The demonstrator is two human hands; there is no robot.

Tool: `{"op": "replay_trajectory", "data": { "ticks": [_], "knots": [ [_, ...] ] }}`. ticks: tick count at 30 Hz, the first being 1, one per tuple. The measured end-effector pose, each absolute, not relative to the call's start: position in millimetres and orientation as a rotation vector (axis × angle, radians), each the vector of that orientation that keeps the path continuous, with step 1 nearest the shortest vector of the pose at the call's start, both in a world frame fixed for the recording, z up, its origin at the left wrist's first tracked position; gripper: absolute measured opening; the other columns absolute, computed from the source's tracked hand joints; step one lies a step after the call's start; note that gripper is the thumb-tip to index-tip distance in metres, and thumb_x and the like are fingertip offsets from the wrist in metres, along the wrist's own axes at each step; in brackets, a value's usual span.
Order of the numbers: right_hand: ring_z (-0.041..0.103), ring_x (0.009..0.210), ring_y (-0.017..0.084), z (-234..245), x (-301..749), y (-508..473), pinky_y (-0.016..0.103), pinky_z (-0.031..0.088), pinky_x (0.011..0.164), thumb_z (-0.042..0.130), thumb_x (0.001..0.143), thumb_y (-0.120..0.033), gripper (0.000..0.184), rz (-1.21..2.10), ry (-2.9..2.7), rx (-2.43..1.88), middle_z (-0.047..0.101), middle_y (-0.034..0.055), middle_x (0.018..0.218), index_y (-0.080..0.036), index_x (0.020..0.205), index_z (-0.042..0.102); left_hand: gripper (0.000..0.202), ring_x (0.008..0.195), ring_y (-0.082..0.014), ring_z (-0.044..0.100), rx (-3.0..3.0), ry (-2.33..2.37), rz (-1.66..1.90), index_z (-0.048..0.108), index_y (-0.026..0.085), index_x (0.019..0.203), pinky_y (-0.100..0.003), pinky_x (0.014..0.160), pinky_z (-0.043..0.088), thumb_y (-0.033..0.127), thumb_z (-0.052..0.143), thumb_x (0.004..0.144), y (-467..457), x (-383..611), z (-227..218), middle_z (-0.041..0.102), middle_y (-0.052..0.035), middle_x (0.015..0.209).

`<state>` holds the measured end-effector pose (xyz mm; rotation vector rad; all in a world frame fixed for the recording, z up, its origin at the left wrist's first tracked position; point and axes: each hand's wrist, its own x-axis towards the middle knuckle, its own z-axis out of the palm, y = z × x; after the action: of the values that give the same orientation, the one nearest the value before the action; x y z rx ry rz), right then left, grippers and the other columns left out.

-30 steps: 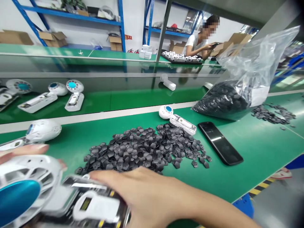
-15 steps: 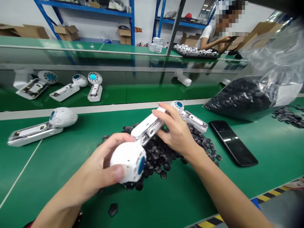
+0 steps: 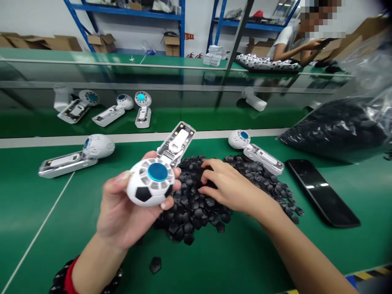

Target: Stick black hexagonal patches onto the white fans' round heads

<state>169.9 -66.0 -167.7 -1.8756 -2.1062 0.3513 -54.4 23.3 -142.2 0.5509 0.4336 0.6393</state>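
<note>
The green counter (image 3: 214, 265) in front of you carries the pile of black pieces (image 3: 190, 212), which is loose and likely to slide if you push into it. Over its near left edge you hold the white fan (image 3: 151, 185) in your left hand (image 3: 121, 214), grip closed round the ball-shaped head and the handle pointing away with its insides exposed. It looks like light, stiff, smooth plastic, so take it by the head or the handle's sides, clear of the open part. Your right hand (image 3: 229, 190) rests on the pile with fingertips curled in, and I cannot tell whether that grip has caught a piece. Each piece looks small, thin and light, so pinch it by the edges.
</note>
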Motion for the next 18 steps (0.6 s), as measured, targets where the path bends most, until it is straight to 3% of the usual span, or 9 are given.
{"op": "replay_trajectory", "data": {
  "ticks": [5,10,13,18],
  "knots": [
    [0.069,0.104,0.027,-164.7,172.1,-64.1,0.041,0.058,0.085,0.062,0.093,-0.016,0.009,0.254,-2.003,-1.785,0.071,0.0092,0.11,-0.02,0.085,0.064,0.036,0.108,-0.0314,0.071,0.769,0.499,0.631,0.064,0.029,0.11,-0.033,0.068,0.066,0.032,0.081,0.078,14.8,-52.7,-149.1,0.073,-0.007,0.11],
    [0.074,0.075,0.017,-154.5,159.1,-64.3,0.024,0.059,0.066,0.06,0.096,-0.017,0.013,0.186,-1.641,-1.528,0.077,0.0004,0.084,-0.021,0.101,0.072,0.034,0.081,-0.0208,0.069,0.956,0.627,0.696,0.065,0.026,0.112,-0.03,0.06,0.064,0.041,0.074,0.083,11.9,-49.2,-157.0,0.07,-0.0051,0.103],
    [0.073,0.076,0.014,-153.3,143.4,-66.0,0.024,0.06,0.07,0.055,0.097,-0.007,0.022,0.019,-1.648,-1.305,0.076,0.0019,0.087,-0.018,0.108,0.071,0.033,0.076,-0.0184,0.064,1.032,0.705,0.667,0.069,0.025,0.109,-0.029,0.059,0.064,0.048,0.071,0.086,7.8,-46.2,-159.7,0.066,-0.0038,0.097],
    [0.077,0.092,0.02,-157.4,128.9,-69.3,0.032,0.064,0.083,0.061,0.09,0.001,0.024,-0.284,-1.77,-1.054,0.079,0.0077,0.092,-0.014,0.107,0.07,0.035,0.073,-0.0199,0.062,1.076,0.705,0.545,0.069,0.028,0.109,-0.03,0.059,0.062,0.056,0.068,0.087,-0.7,-44.4,-157.2,0.066,-0.0026,0.089]
  ]
}}
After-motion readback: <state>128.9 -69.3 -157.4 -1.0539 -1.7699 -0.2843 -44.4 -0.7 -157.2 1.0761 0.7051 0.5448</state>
